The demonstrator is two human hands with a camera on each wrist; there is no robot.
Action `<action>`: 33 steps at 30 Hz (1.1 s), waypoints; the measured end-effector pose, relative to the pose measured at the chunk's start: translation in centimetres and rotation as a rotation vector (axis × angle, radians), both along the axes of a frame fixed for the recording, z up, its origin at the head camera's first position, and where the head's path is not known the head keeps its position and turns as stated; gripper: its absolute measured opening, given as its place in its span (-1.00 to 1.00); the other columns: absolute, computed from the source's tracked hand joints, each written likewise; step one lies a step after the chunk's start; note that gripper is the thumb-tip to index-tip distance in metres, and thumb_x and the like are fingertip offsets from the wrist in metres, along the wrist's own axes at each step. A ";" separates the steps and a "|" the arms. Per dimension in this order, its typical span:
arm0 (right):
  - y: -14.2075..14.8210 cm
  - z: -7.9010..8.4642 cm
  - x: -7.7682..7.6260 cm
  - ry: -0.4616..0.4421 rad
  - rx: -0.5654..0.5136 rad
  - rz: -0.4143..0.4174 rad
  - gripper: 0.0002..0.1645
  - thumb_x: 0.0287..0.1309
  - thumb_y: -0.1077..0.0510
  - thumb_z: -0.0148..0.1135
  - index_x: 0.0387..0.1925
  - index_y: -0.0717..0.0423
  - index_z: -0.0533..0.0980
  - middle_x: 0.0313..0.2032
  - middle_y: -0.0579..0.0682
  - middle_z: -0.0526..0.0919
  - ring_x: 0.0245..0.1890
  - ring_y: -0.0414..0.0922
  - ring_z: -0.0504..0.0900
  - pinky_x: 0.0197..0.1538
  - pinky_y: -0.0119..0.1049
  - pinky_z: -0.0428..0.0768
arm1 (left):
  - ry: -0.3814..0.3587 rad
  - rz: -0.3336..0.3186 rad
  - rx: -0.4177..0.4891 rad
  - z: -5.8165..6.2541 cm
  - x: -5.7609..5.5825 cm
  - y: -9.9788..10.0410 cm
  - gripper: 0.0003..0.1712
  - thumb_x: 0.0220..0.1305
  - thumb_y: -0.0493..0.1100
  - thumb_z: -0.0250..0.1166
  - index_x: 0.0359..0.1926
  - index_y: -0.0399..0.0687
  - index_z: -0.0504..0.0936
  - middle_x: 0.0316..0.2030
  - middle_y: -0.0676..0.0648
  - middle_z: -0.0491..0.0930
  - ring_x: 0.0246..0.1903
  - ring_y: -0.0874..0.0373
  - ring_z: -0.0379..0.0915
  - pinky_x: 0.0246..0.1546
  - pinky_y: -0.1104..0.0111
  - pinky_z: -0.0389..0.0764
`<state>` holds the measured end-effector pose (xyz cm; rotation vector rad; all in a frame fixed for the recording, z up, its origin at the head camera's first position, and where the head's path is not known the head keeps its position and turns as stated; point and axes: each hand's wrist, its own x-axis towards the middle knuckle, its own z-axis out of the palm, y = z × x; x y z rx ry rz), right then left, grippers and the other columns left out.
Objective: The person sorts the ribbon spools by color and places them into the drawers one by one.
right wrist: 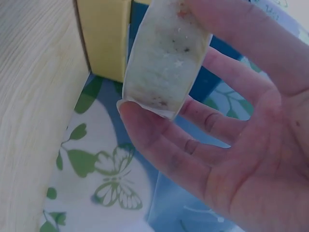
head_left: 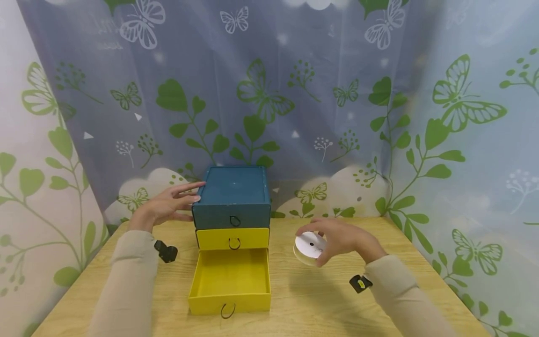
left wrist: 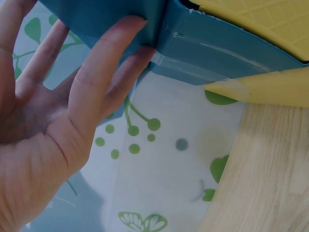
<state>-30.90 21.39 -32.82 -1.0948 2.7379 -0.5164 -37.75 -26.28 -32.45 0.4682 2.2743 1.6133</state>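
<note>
A small drawer cabinet (head_left: 236,185) with a blue top stands on the table, its lowest yellow drawer (head_left: 229,274) pulled out with nothing in it. My left hand (head_left: 170,206) rests its fingertips against the cabinet's left side, fingers spread; the left wrist view shows the fingers (left wrist: 104,63) against the blue wall. Right of the cabinet, my right hand (head_left: 337,236) grips a round white spool (head_left: 310,244) by its rim, above the table. In the right wrist view the spool (right wrist: 166,63) shows a pale, speckled band with small stars, between thumb and fingers.
A middle yellow drawer (head_left: 233,238) and the blue top drawer (head_left: 231,216) are closed, each with a dark loop pull. The wooden table (head_left: 337,299) meets a butterfly-and-leaf patterned curtain (head_left: 311,93) behind and at both sides.
</note>
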 end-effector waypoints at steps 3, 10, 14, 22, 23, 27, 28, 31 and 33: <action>-0.7 0.0 0.3 -0.007 -0.008 0.014 -0.14 -0.20 0.13 0.71 0.25 -0.09 0.58 0.06 0.02 0.63 -0.06 -0.03 0.57 -0.01 -0.15 0.57 | 0.002 0.000 -0.004 0.0 0.1 0.0 -0.14 0.51 0.06 0.25 0.66 0.24 0.04 0.67 -0.23 -0.25 0.58 -0.48 -0.19 0.35 -0.18 0.51; -2.4 -0.4 0.4 0.012 -0.009 0.065 -0.14 -0.22 0.12 0.73 0.23 -0.09 0.59 -0.02 0.00 0.63 -0.09 -0.11 0.53 -0.03 -0.27 0.54 | 0.010 0.002 -0.014 0.2 0.2 0.1 -0.13 0.51 0.08 0.25 0.66 0.24 0.03 0.67 -0.24 -0.26 0.58 -0.48 -0.18 0.34 -0.16 0.52; -3.6 -0.5 0.6 0.002 0.006 0.085 -0.14 -0.21 0.10 0.73 0.24 -0.09 0.60 -0.02 -0.01 0.62 -0.10 -0.13 0.50 -0.03 -0.29 0.53 | 0.017 0.004 -0.020 0.2 0.2 0.0 -0.14 0.51 0.08 0.24 0.66 0.25 0.02 0.67 -0.25 -0.25 0.58 -0.48 -0.17 0.34 -0.16 0.52; -6.1 -0.4 1.0 -0.025 0.060 0.083 -0.11 -0.18 0.10 0.74 0.28 -0.14 0.58 0.05 -0.02 0.59 -0.05 -0.11 0.50 0.02 -0.25 0.55 | 0.013 0.002 -0.015 0.2 0.1 0.0 -0.14 0.51 0.08 0.24 0.66 0.25 0.03 0.67 -0.23 -0.26 0.58 -0.47 -0.18 0.35 -0.17 0.51; -6.4 -0.4 1.0 -0.027 0.065 0.085 -0.11 -0.18 0.10 0.74 0.28 -0.14 0.58 0.06 -0.02 0.59 -0.04 -0.11 0.50 0.02 -0.25 0.55 | 0.014 0.002 -0.015 0.2 0.1 0.0 -0.14 0.51 0.08 0.24 0.66 0.25 0.03 0.67 -0.23 -0.26 0.58 -0.47 -0.17 0.35 -0.17 0.51; -7.6 -0.3 0.9 -0.037 0.084 0.097 -0.12 -0.18 0.09 0.74 0.27 -0.17 0.59 0.08 -0.05 0.59 -0.01 -0.12 0.51 0.06 -0.24 0.56 | 0.015 -0.001 -0.015 0.2 0.1 0.1 -0.14 0.51 0.08 0.24 0.66 0.24 0.03 0.67 -0.24 -0.26 0.58 -0.46 -0.15 0.35 -0.17 0.51; -7.9 -0.3 0.9 -0.041 0.089 0.099 -0.13 -0.18 0.09 0.74 0.27 -0.18 0.59 0.09 -0.05 0.59 0.00 -0.12 0.51 0.07 -0.23 0.57 | 0.015 -0.002 -0.015 0.2 0.1 0.1 -0.14 0.52 0.08 0.23 0.66 0.24 0.03 0.67 -0.24 -0.26 0.58 -0.47 -0.15 0.35 -0.17 0.51; -8.8 -0.1 0.9 -0.053 0.104 0.102 -0.14 -0.18 0.09 0.74 0.25 -0.21 0.59 0.11 -0.06 0.59 0.02 -0.12 0.52 0.10 -0.21 0.56 | 0.011 0.000 -0.015 0.2 0.2 0.1 -0.14 0.52 0.08 0.23 0.66 0.23 0.03 0.67 -0.24 -0.26 0.58 -0.46 -0.15 0.36 -0.17 0.50; -9.4 -0.1 0.8 -0.059 0.120 0.105 -0.14 -0.17 0.08 0.74 0.25 -0.24 0.59 0.13 -0.07 0.58 0.04 -0.12 0.52 0.12 -0.21 0.56 | 0.008 0.001 -0.014 0.2 0.2 0.0 -0.15 0.52 0.08 0.23 0.66 0.23 0.03 0.67 -0.25 -0.26 0.58 -0.47 -0.16 0.36 -0.17 0.50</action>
